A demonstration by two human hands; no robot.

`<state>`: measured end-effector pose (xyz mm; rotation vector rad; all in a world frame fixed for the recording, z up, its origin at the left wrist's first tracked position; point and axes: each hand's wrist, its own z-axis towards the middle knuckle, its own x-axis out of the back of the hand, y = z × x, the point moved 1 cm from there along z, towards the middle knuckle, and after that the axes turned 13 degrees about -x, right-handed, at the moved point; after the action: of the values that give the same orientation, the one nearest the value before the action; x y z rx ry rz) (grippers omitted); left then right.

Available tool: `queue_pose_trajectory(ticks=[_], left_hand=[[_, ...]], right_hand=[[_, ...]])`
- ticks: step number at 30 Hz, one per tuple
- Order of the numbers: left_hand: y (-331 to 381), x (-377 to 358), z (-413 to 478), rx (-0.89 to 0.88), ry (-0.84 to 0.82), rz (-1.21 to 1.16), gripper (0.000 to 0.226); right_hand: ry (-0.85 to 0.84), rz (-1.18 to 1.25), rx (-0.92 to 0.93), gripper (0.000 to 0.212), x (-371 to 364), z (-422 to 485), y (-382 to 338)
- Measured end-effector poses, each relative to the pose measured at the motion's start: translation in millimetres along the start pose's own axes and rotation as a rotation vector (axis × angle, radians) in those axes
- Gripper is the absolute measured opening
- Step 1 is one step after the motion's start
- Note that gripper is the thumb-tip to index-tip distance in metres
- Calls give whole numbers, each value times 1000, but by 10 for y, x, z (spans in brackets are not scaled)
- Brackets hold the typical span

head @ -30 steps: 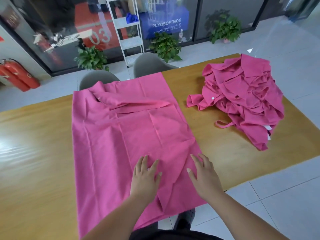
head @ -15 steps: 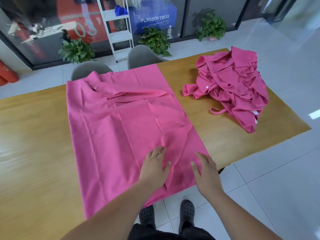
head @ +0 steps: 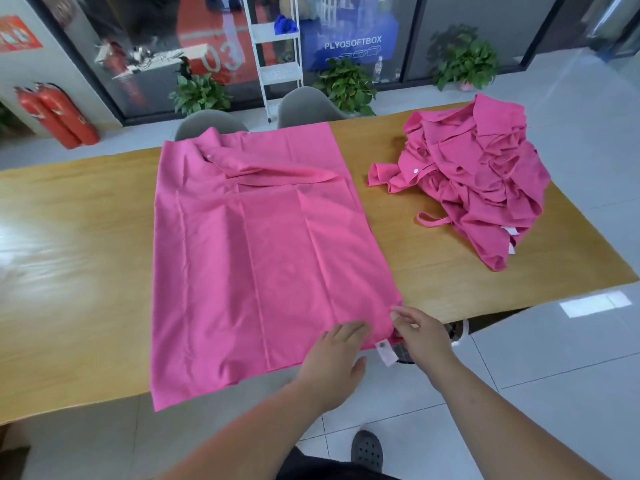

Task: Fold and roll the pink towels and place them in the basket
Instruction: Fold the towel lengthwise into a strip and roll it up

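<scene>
A large pink towel [head: 263, 258] lies spread flat across the wooden table [head: 76, 271]; its near edge hangs a little over the table's front. A folded-over flap and strap lie at its far end. My left hand [head: 337, 363] rests flat on the towel's near edge, fingers straight. Just to its right, my right hand [head: 420, 336] pinches the towel's near right corner, beside a white tag with a snap [head: 386, 353]. A crumpled heap of more pink towels [head: 481, 178] sits at the table's right end. No basket is plainly visible.
A dark object [head: 457, 329] shows partly below the table's front edge by my right hand. Two grey chairs [head: 207, 123] stand behind the table, with a white shelf rack [head: 277, 50], potted plants and red fire extinguishers [head: 59, 116] beyond. My shoe [head: 367, 450] is on the tiled floor.
The bunched fold in the towel's near right part is now smoothed flat. Both hands slid toward me and right, to the near right corner, which my right hand now pinches.
</scene>
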<state>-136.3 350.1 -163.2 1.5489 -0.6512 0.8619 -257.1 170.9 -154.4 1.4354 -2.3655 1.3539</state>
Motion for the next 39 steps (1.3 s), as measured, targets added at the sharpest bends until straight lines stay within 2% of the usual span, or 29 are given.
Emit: queue_pose_trajectory(ticks=[2, 7, 10, 15, 17, 20, 23, 25, 29, 31, 33, 37, 39], left_hand=[[-135, -8, -175, 106, 38, 110, 63], [-333, -43, -591, 309, 114, 260, 58], [-340, -41, -704, 395, 137, 288, 55], [-302, -45, -770, 440, 132, 266, 54], [-293, -42, -765, 436, 128, 281, 55], [-320, -29, -735, 442, 155, 329, 50], [-388, 6, -730, 486, 257, 387, 24], [-448, 47, -790, 520, 331, 422, 14], [-608, 61, -1051, 459, 316, 554, 26], [-657, 104, -1150, 412, 283, 603, 29], [-665, 228, -1185, 411, 351, 627, 25], [-587, 514, -1182, 419, 626, 616, 4], [-593, 489, -1197, 408, 608, 656, 10]], right_hand=[[0, 5, 10, 16, 3, 72, 48], [-49, -175, 135, 40, 52, 31, -65], [-40, -317, 146, 31, 89, 91, -44], [61, -273, 105, 19, 162, 97, -56], [77, -213, 68, 14, 141, 92, -115], [-44, 195, -26, 21, 96, 25, -337], [-161, 485, 112, 23, 155, -158, -638], [-164, 483, 164, 20, 206, -211, -651], [-4, 7, -51, 21, 205, -20, -143], [4, -80, -79, 24, 176, 34, -2], [27, -28, -20, 25, 154, 11, -76], [50, 429, 181, 24, 177, -122, -368], [70, 416, 163, 22, 162, -94, -290]])
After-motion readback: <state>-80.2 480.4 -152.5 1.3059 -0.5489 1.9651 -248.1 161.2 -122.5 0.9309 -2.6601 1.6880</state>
